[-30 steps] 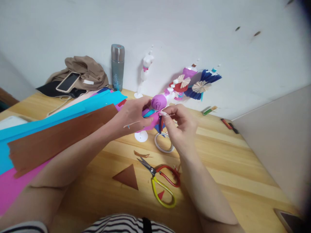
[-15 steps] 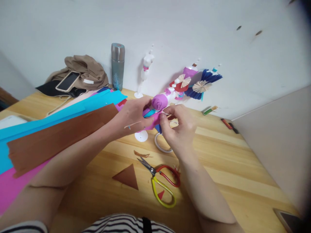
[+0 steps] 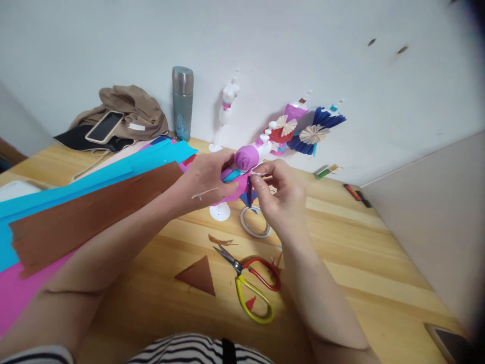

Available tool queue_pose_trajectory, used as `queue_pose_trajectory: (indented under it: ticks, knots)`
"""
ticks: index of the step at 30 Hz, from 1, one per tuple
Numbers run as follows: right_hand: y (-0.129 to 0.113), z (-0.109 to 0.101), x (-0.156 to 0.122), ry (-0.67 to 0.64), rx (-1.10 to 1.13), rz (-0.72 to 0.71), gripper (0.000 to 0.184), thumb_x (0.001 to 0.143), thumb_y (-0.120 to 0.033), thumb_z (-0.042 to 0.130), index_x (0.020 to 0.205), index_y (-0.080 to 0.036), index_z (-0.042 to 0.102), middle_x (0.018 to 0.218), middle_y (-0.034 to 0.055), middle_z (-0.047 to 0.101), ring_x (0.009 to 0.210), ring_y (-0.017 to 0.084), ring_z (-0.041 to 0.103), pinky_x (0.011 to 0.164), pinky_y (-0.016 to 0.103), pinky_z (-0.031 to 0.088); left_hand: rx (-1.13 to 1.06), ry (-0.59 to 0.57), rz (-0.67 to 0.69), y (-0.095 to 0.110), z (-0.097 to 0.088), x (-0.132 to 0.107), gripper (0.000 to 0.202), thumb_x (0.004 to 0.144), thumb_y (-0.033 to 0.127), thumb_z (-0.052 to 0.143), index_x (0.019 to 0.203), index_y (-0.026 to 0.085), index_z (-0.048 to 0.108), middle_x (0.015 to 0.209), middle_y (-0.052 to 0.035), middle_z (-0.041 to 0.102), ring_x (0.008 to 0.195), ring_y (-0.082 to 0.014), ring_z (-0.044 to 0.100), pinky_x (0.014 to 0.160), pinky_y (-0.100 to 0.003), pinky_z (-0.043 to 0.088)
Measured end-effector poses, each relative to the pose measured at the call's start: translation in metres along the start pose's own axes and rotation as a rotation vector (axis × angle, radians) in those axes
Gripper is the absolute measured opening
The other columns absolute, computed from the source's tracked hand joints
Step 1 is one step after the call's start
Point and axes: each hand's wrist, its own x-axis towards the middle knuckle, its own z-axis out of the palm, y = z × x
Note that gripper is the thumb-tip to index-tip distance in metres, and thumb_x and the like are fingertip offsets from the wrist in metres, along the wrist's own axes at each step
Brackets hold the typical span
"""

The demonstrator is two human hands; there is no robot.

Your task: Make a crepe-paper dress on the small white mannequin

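Observation:
My left hand (image 3: 210,179) is wrapped round a doll-like figure (image 3: 241,187) dressed in purple paper, with a rolled purple paper rose (image 3: 247,157) and a blue band on it. The figure leans away, its white knobbed end pointing towards the wall. My right hand (image 3: 282,189) pinches a thin whitish strip (image 3: 258,173) between thumb and forefinger, against the figure's side. Just below those fingertips hangs a dark blue piece (image 3: 249,194). A white round base (image 3: 220,212) shows under the figure; whether they are joined I cannot tell.
Scissors (image 3: 238,268), a brown paper triangle (image 3: 197,276) and a tape roll (image 3: 243,228) lie in front. Brown paper (image 3: 94,215) and blue paper (image 3: 125,169) spread at left. A flask (image 3: 182,106) and several decorated figures (image 3: 316,132) stand along the wall.
My right hand has shifted slightly, its wrist moving right, and more of the tape roll and the dark blue piece shows. My left hand keeps its hold on the figure.

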Motion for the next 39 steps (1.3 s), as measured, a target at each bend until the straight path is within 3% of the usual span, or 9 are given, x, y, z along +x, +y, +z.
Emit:
queue_pose_trajectory:
  ticks: [10,15,21,28,33,39]
  knots:
    - [-0.005,0.006,-0.003,0.056,-0.062,-0.034,0.01,0.088,-0.017,0.058,0.08,-0.023,0.056,0.077,0.0008,0.057,0.067,0.015,0.055,0.059,0.031,0.05,-0.132,-0.032,-0.005,0.0,-0.003,-0.002,0.017,0.075,0.028,0.061,0.085,0.015,0.062,0.072,0.0029,0.056,0.068,-0.0115,0.049,0.065,-0.025,0.042]
    - [-0.005,0.009,-0.003,0.082,-0.103,-0.081,0.011,0.089,-0.017,0.057,0.079,-0.023,0.054,0.076,0.0008,0.056,0.069,0.016,0.055,0.059,0.03,0.05,-0.204,-0.093,-0.049,0.006,-0.006,-0.002,0.022,0.082,0.038,0.059,0.08,0.017,0.061,0.071,0.0027,0.054,0.066,-0.0119,0.048,0.061,-0.025,0.041]
    - [-0.005,0.009,-0.004,0.076,-0.113,-0.075,0.011,0.089,-0.017,0.055,0.08,-0.023,0.054,0.078,0.0013,0.057,0.07,0.016,0.055,0.06,0.031,0.05,-0.016,0.045,-0.062,0.011,0.001,0.002,0.02,0.075,0.032,0.063,0.066,0.018,0.052,0.065,0.0015,0.055,0.063,-0.0123,0.045,0.059,-0.028,0.032]
    - [-0.005,0.009,-0.003,0.07,-0.089,-0.075,0.014,0.09,-0.017,0.056,0.077,-0.023,0.054,0.076,0.0012,0.055,0.069,0.016,0.054,0.059,0.031,0.049,-0.026,0.06,-0.033,0.006,0.004,0.004,0.017,0.08,0.029,0.058,0.067,0.018,0.055,0.068,0.0001,0.06,0.063,-0.013,0.049,0.06,-0.028,0.033]
    - [-0.006,0.008,-0.003,0.055,-0.042,-0.028,0.013,0.09,-0.019,0.055,0.077,-0.023,0.054,0.076,0.0007,0.055,0.07,0.016,0.054,0.06,0.031,0.049,0.036,0.106,-0.045,0.007,0.006,0.002,0.023,0.079,0.034,0.057,0.062,0.021,0.05,0.062,-0.0005,0.056,0.061,-0.0155,0.046,0.057,-0.03,0.033]
    - [-0.007,0.006,-0.003,0.027,0.09,0.053,0.013,0.087,-0.018,0.057,0.076,-0.023,0.055,0.075,0.0,0.055,0.07,0.015,0.055,0.059,0.029,0.05,0.113,0.145,-0.036,0.007,0.009,0.002,0.017,0.079,0.027,0.059,0.064,0.019,0.055,0.062,-0.0013,0.057,0.059,-0.0151,0.05,0.057,-0.03,0.035]
